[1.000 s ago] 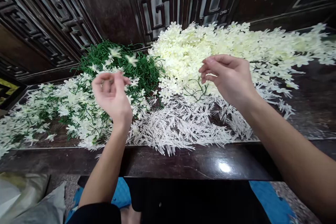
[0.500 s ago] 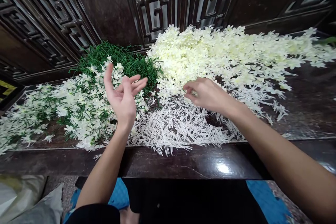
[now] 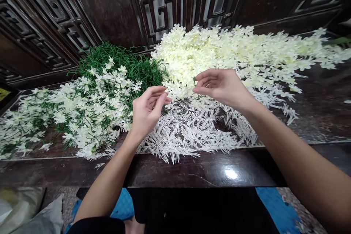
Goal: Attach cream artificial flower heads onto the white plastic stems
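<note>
My right hand (image 3: pixel 223 87) pinches a thin green plastic stem (image 3: pixel 195 83) between thumb and fingers, over the front of the cream flower pile. My left hand (image 3: pixel 149 108) is half curled with nothing visible in it, palm turned toward the right hand. Below both hands spreads a layer of white stamen pieces (image 3: pixel 186 131). Behind them lies a big heap of loose cream artificial blossoms (image 3: pixel 208 49). A tangle of green stems (image 3: pixel 120 60) sits to the back left. White flowers joined to green stems (image 3: pixel 90 106) are piled left of my left hand.
Everything lies on a dark, glossy wooden bench (image 3: pixel 192 170) with a carved openwork backrest (image 3: pixel 159 3) behind. Pale bags (image 3: pixel 46 215) stand on the floor at lower left. Blue matting (image 3: pixel 276 208) shows below the bench.
My left hand has moved right and down from the white flower pile, its fingers curling in. The right hand has risen slightly with the stem, and the two hands are closer together.
</note>
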The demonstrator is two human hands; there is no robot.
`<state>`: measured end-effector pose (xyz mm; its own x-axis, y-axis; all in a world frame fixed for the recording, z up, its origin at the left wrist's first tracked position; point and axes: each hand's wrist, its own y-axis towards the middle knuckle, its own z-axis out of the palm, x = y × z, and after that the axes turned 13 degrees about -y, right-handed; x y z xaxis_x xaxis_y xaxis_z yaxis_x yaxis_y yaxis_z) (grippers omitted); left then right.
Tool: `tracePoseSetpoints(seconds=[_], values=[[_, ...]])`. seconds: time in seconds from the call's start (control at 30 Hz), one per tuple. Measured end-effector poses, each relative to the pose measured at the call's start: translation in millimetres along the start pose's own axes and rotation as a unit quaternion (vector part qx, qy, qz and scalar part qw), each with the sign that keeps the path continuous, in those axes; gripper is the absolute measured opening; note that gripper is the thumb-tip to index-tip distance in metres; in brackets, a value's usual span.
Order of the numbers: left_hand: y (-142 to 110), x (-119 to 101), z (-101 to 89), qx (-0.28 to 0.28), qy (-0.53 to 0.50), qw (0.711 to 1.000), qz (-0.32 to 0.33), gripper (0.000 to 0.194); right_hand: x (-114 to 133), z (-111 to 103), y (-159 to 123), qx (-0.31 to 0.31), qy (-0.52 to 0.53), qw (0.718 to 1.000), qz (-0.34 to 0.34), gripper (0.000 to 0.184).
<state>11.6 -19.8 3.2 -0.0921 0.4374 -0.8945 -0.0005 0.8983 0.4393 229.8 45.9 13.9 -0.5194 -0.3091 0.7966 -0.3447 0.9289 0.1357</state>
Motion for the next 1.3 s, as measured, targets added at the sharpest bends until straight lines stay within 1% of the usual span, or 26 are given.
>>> tracePoseSetpoints(seconds=[0.1, 0.2, 0.27, 0.33, 0.43, 0.5, 0.67, 0.83, 0.93, 1.0, 1.07, 1.17, 1.23, 1.3], values=[[-0.4, 0.3, 1.4, 0.008, -0.016, 1.0, -0.017, 0.015, -0.3, -3.7, -0.2, 0.012, 0.096, 0.995, 0.007, 0.034], [-1.0, 1.0, 3.9, 0.024, -0.051, 0.996, -0.066, 0.018, 0.8, -4.3, -0.3, 0.016, 0.162, 0.987, -0.003, 0.027], [-2.1, 1.6, 5.9, 0.046, -0.079, 0.991, -0.102, 0.024, 3.3, -2.8, -1.2, 0.042, 0.199, 0.979, -0.021, 0.022], [-3.4, 1.9, 7.4, 0.073, -0.096, 0.986, -0.114, 0.032, 6.6, 0.2, -3.0, 0.076, 0.216, 0.973, -0.031, 0.02], [-4.5, 1.1, 7.9, 0.098, -0.094, 0.987, -0.09, 0.042, 11.0, 7.0, -6.3, 0.118, 0.217, 0.969, -0.023, 0.022], [-4.2, -0.3, 7.1, 0.105, -0.085, 0.988, -0.07, 0.039, 12.4, 12.0, -7.8, 0.128, 0.217, 0.968, -0.011, 0.024], [-2.3, -1.5, 4.4, 0.133, -0.077, 0.988, -0.026, 0.023, 11.4, 19.4, -7.1, 0.134, 0.242, 0.961, 0.022, 0.024], [-1.0, -0.8, 5.0, 0.119, -0.063, 0.991, 0.012, 0.025, 11.7, 19.5, -5.8, 0.173, 0.259, 0.95, 0.032, 0.026], [0.0, -1.1, 5.0, 0.087, -0.057, 0.995, 0.005, 0.019, 12.6, 17.3, -6.1, 0.183, 0.217, 0.959, 0.02, 0.027], [0.6, -0.7, 4.0, 0.044, -0.079, 0.996, -0.018, 0.013, 11.9, 15.4, -6.2, 0.166, 0.136, 0.977, -0.004, 0.025], [1.2, 0.6, 2.5, 0.002, -0.101, 0.994, -0.05, 0.01, 9.3, 14.4, -6.1, 0.141, 0.021, 0.989, -0.028, 0.021], [2.1, 3.0, -0.1, -0.027, -0.109, 0.988, -0.105, 0.016, 2.2, 16.7, -5.4, 0.139, -0.118, 0.982, -0.054, 0.019], [2.6, 4.4, -1.4, -0.022, -0.114, 0.984, -0.137, 0.019, -2.6, 20.5, -5.2, 0.15, -0.162, 0.973, -0.07, 0.022], [2.8, 5.4, -2.2, -0.012, -0.125, 0.979, -0.158, 0.017, -5.2, 24.3, -5.3, 0.156, -0.181, 0.967, -0.083, 0.025]])
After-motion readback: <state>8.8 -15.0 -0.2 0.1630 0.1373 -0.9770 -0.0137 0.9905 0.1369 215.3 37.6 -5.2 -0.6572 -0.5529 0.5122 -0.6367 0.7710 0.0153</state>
